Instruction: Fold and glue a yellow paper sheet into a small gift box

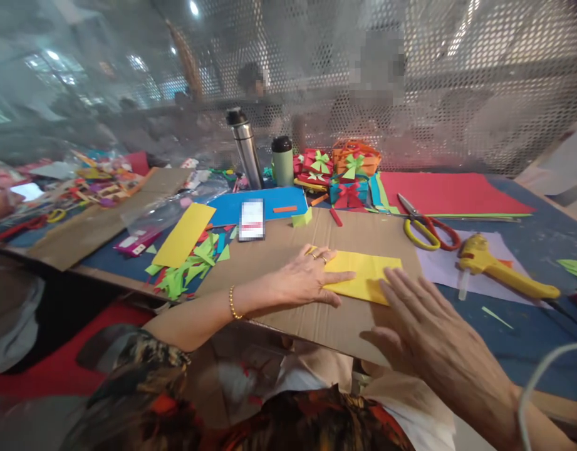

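A folded yellow paper (363, 275) lies on a sheet of brown cardboard (279, 313). My left hand (304, 275) rests on the paper's left end with its fingers spread, rings on two of them. Over the paper's right end is my right hand (424, 319), its fingers stretched out flat and the fingertips at the paper's edge. Neither hand is closed round anything.
Red-and-yellow scissors (422, 228) and a yellow glue gun (504, 266) lie at the right. Behind stand two flasks (245, 147) and small paper boxes (349, 169). Green scraps (189, 266), a yellow sheet (185, 235) and a phone (252, 219) lie left. Another person's arm shows far left.
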`<state>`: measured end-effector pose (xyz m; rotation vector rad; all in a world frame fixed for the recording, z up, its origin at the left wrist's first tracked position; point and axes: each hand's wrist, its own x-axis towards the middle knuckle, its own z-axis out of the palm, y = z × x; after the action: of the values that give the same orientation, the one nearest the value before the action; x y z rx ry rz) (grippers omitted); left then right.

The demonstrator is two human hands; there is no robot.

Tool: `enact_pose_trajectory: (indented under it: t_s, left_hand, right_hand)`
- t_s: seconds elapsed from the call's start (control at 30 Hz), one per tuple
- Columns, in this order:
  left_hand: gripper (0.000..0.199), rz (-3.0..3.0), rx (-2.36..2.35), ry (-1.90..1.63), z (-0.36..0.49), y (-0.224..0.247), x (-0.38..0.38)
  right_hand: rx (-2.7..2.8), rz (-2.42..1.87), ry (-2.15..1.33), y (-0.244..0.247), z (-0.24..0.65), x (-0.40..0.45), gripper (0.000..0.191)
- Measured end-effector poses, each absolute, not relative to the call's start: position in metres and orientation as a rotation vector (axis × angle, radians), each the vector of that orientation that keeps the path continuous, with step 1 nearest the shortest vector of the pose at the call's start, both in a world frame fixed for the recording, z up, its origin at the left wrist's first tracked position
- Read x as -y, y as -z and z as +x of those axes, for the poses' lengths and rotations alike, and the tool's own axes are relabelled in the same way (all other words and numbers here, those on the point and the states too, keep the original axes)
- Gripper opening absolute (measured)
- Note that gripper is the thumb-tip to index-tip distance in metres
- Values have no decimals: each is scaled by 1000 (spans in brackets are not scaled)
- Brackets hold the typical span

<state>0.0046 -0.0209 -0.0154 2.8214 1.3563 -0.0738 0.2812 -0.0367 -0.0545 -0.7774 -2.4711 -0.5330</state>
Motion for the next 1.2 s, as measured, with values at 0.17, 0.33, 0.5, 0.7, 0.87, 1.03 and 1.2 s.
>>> enact_pose_trajectory:
  t_s: [0.17,0.33,0.5,0.7,0.87,1.03,1.2]
  left_hand:
    - [68,2833,-1399,161,8,14,21]
    - [68,2799,-1410,201,10,6,23]
    - [66,2788,-1393,193,9,0,20]
    - [74,2780,-1423,229,11,2,25]
    - [87,2794,-1482,131,6,9,27]
    - [98,2923,-1522,-113,11,17,44]
    - [108,3021,-1321,-115,27,26,70]
  right_hand:
    - [2628,-543,234,54,265,31,80]
    - [2665,-641,-27,52,271,35,81]
    - [2721,-685,-99,46,269,38,77]
    - [2720,-701,-96,46,266,38,73]
    - [2735,-715,-123,43,265,39,72]
    - [2741,-732,-111,45,266,39,74]
    - [2720,-672,-38,50,269,39,80]
